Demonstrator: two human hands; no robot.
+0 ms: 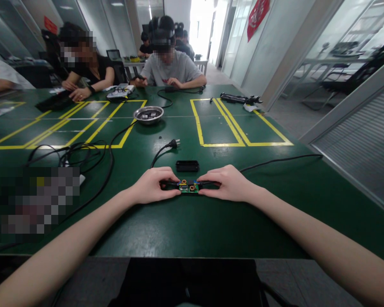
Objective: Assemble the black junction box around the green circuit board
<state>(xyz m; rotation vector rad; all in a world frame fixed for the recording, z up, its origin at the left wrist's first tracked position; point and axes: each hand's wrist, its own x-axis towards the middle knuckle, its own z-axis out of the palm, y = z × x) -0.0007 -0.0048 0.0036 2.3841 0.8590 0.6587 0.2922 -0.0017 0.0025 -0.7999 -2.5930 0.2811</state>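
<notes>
Right now, both hands are on the board (188,187), which is just above or on the table (141,230) near its front edge; whether it touches the table cannot be told. The left hand (153,186) pinches its left end with the thumb nearer the body and the index finger on the far side. The right hand (228,184) does the same at the right end, so each grip is narrow and closed on the board. Its component side faces up, with two copper-coloured coils and small blue wires showing, and dark cable runs into each end beneath the fingers. A dark edge shows along the near side, perhaps a casing half under the board, though too small to be sure. Just beyond is the black shell (187,166), apart from the fingers, its hollow side apparently up. The plug (173,143) lies farther off on the left, its lead curving back toward the left hand, while another cable (275,161) runs from behind the right hand to the table's right side. The step in hand looks like steadying or settling the board by its ends. From this hold, any move would call for both hands to travel evenly, keeping the board level and the wires unstrained. Across the table stand a metal bowl (149,122) with small parts in it and, past it, a seated person (169,68).
</notes>
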